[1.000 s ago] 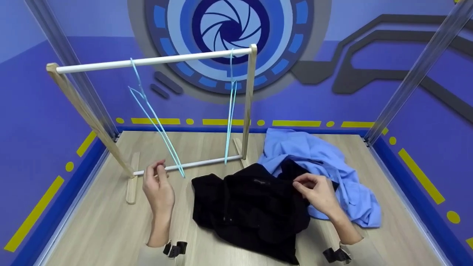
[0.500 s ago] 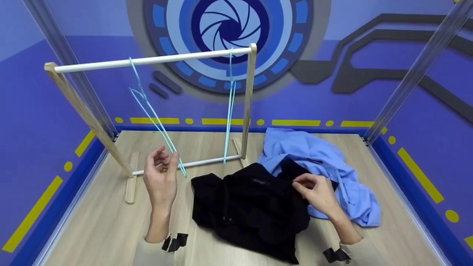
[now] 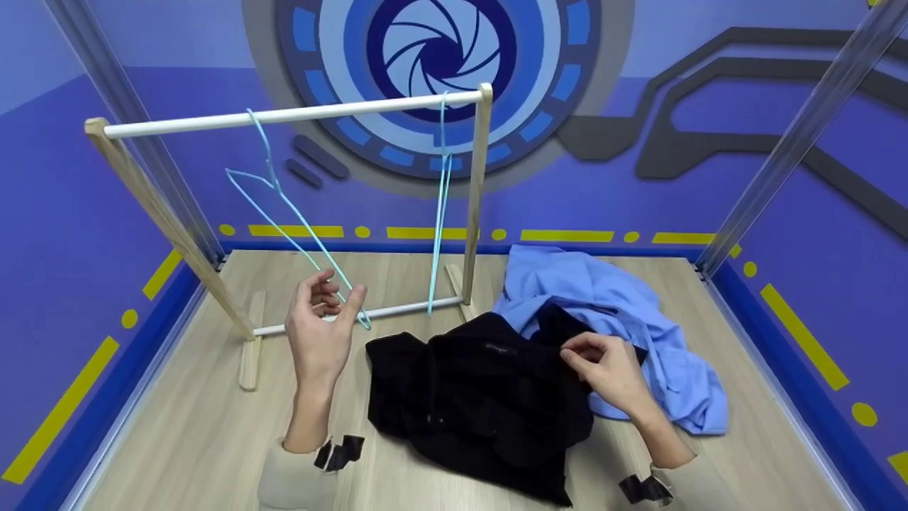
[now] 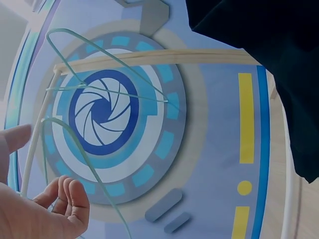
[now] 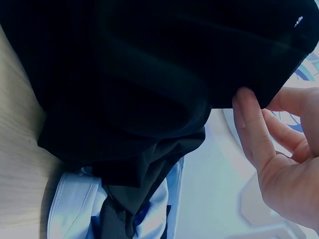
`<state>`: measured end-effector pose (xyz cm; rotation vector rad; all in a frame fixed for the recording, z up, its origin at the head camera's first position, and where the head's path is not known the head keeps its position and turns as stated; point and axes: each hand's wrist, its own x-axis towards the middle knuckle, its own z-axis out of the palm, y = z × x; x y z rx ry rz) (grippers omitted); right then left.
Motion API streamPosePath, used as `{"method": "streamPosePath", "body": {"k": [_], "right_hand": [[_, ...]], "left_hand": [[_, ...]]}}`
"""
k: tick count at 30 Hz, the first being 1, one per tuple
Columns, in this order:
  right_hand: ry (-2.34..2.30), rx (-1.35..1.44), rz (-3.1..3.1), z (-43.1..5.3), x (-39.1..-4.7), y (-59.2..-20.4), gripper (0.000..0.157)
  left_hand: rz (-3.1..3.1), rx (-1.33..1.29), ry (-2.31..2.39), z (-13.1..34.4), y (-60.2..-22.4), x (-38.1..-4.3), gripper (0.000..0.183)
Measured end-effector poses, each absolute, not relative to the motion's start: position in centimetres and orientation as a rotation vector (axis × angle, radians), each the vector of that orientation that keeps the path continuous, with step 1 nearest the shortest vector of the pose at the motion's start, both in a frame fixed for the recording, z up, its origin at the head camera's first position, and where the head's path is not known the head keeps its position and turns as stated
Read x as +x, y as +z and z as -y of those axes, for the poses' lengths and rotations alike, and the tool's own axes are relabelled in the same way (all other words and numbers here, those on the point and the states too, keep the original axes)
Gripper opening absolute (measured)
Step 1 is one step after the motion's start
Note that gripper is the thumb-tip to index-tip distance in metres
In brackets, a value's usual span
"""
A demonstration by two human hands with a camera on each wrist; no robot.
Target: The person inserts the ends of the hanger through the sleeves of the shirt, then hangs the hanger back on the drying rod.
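My right hand pinches the upper right edge of a black garment, which lies bunched on the table with that edge lifted. In the right wrist view, thumb and fingertips meet at a corner of the dark cloth. My left hand, palm up with fingers loosely bent and thumb apart, is at the lower end of a light-blue hanger. The hanger wire passes behind the fingers and thumb in the head view. A second light-blue hanger hangs edge-on at the right of the rack.
The clothes rack has a white top bar, wooden uprights and a white lower bar. A blue garment lies crumpled behind and right of the black one. Painted walls and metal posts enclose the wooden tabletop.
My left hand has moved right and forward to the hanger, its thumb spreading from the fingers. The left hanger has turned and shows wider. The right hand keeps its hold, nearly still.
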<state>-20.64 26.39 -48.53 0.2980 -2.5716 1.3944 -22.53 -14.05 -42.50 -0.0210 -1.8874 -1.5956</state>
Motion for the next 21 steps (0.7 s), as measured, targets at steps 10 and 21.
{"method": "streamPosePath", "body": {"k": [10,21], "right_hand": [[1.382,0.293,2.578,-26.44,-20.65,-48.65,0.007],[1.351,0.306,2.582,-26.57,-20.70,-48.76,0.005]], "left_hand": [[1.916,-0.042,-1.540,14.05,-42.24,-22.46,0.032],[1.847,-0.019,-1.531,14.67,-42.61,-22.07,0.023]]}}
